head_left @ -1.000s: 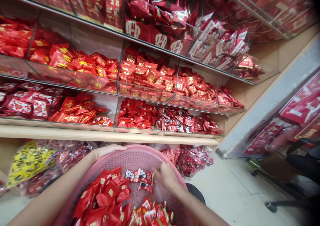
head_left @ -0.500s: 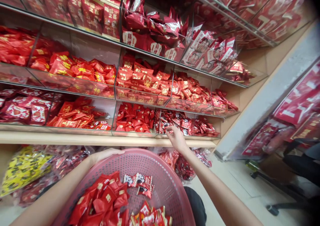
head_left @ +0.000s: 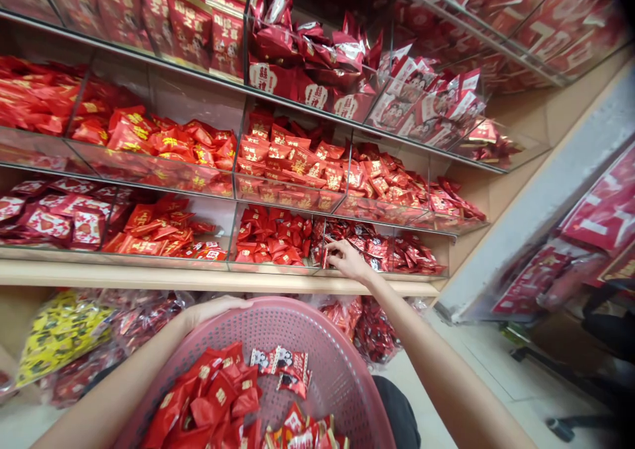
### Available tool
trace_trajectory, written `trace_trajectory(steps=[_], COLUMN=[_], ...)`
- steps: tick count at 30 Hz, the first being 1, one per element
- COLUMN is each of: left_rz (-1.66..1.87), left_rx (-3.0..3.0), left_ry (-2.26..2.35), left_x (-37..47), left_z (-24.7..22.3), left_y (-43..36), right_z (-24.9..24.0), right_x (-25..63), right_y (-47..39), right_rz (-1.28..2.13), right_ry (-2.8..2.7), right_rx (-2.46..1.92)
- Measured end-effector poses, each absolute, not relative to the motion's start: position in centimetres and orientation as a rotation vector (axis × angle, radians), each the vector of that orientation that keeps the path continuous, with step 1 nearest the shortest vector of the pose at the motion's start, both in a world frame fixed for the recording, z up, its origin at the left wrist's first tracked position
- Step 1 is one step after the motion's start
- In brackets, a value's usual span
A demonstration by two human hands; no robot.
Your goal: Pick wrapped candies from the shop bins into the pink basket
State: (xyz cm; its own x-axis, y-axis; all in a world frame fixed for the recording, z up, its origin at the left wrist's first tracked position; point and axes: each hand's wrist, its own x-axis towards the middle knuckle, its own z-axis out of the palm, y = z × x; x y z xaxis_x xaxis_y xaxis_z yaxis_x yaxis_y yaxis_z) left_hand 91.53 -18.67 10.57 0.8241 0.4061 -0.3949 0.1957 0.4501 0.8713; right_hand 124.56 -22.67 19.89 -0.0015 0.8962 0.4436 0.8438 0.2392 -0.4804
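Observation:
My left hand (head_left: 215, 309) is wrapped over the far left rim of a pink perforated plastic basket (head_left: 342, 343), its fingertips hidden. Inside the basket are red packets (head_left: 218, 393), a few small candies with white and black figures (head_left: 288, 363), and gold-edged wrapped candies (head_left: 307, 432). My right hand (head_left: 348, 261) reaches over the front of a bottom-shelf bin. Its thumb and fingers are bent together at the bin's left side, around the edge of a small red wrapped candy (head_left: 325, 257). Similar candies (head_left: 377, 247) lie behind and beside the hand.
Clear dividers and front panels split the wooden shelves (head_left: 149, 276) into bins of red packets (head_left: 292, 158). Below the bottom shelf sit bagged goods, among them a yellow bag (head_left: 62, 336). A wheeled chair base (head_left: 560, 429) stands on the floor at right.
My right hand has gone slightly deeper into the bin, and its fingers have closed in at the candies. My left hand stays on the basket rim. The whole view has shifted slightly.

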Motion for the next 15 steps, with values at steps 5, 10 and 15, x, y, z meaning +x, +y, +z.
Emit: trace_trajectory(steps=[5,10,15], left_rz=[0.142,0.158,0.148], left_rx=[1.127,1.154,1.112], left_ry=[0.637,0.661,0.620], left_x=[91.6,91.6,91.5], left_z=[10.7,10.6,10.5], left_y=[-18.7,-18.6,-18.7], right_z=[21.1,22.0,21.9], right_x=[125.1,124.9,125.5], right_y=[-24.7,-26.3,-26.8], right_rz=[-0.299,-0.809,-0.781], right_ry=[-2.140,-2.397,-2.279], right_rx=[-1.687,-1.774,-1.758])
